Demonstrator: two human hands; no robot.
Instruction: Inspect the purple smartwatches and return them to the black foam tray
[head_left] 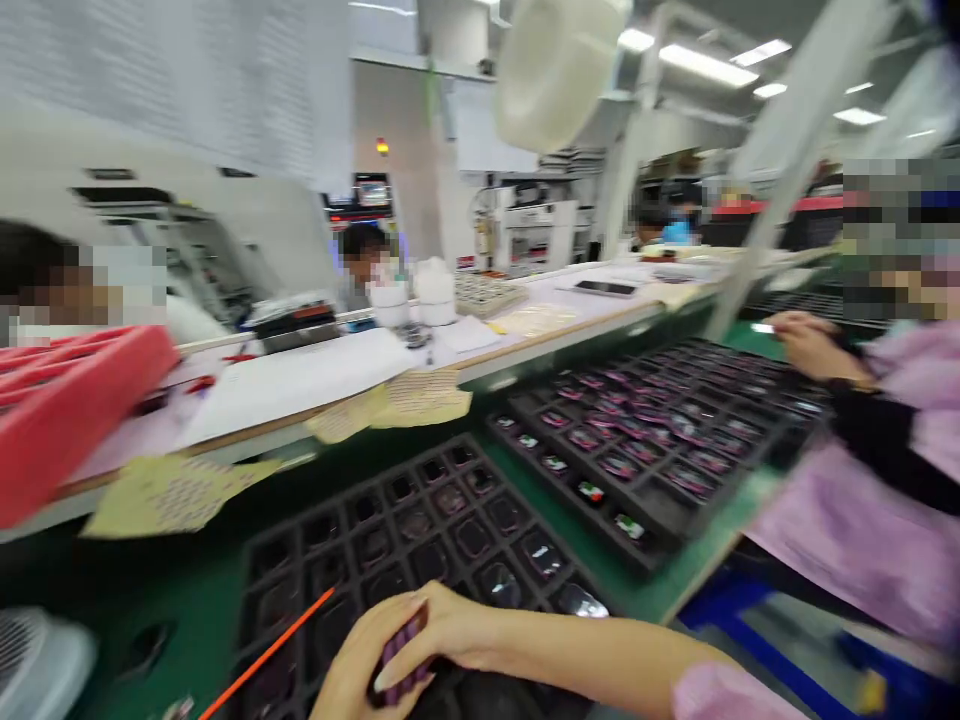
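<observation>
Both my hands meet at the bottom edge, over the near end of a black compartment tray (420,520). My left hand (349,665) cups a small dark purple part (401,650) from below. My right hand (457,635) lies over it, fingers pressed onto the part, and its pink-sleeved forearm runs off to the right. A thin orange stick (262,655) slants across the green surface just left of my left hand; I cannot tell whether it is held. Some tray pockets hold shiny dark pieces.
A second black tray (780,450) of small parts lies to the right, where a co-worker in pink reaches with one hand (806,345). A red crate (67,400) stands at left. Yellow sheets (172,490) lie on the raised bench, and a grey fan (37,665) sits bottom left.
</observation>
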